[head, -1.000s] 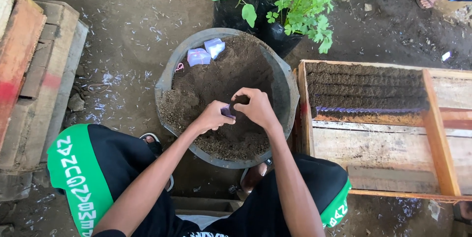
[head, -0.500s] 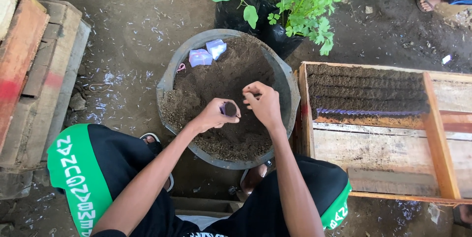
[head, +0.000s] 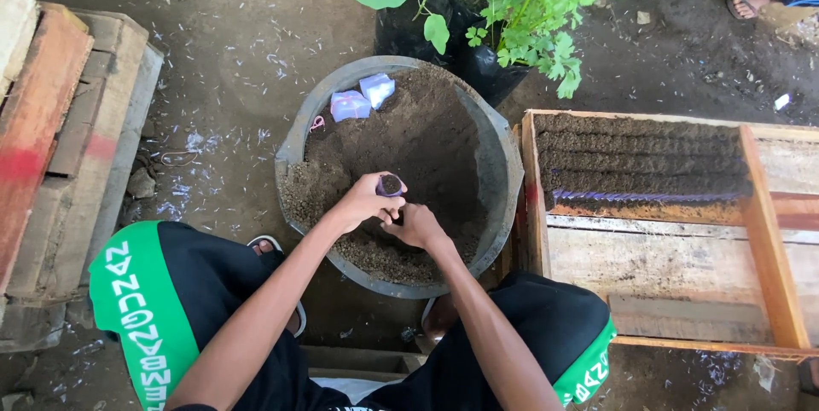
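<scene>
head view, steeply downward, close overhead

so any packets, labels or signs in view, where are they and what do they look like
Two small packets: on the soil at the tub's far left rim, squarish, pale purple and white plastic.
Black bag: beyond the tub, holding green plants.
No signs or screens.
</scene>
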